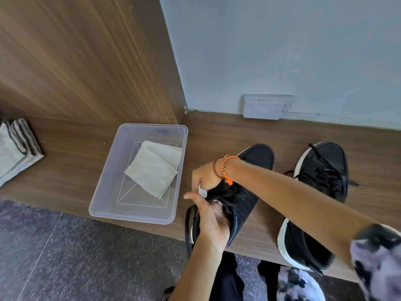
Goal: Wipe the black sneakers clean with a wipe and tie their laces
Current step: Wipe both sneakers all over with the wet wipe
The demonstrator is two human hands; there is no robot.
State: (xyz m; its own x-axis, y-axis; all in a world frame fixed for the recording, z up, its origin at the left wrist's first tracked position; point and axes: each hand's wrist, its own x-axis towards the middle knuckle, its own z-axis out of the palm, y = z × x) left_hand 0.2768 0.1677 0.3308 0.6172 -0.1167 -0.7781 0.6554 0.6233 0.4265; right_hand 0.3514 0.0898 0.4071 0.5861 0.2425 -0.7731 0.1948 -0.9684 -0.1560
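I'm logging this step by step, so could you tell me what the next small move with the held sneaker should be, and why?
Probably draw the wipe along the near sneaker. The right hand already pinches the wipe against its side, and the left hand grips the collar to steady it. Its laces look loose, so tying comes later.

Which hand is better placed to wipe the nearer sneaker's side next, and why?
Probably the right hand. It pinches a small white wipe right against the sneaker, with its arm reaching across. The left hand grips the sneaker's heel opening, steadying it, so it is not free to wipe.
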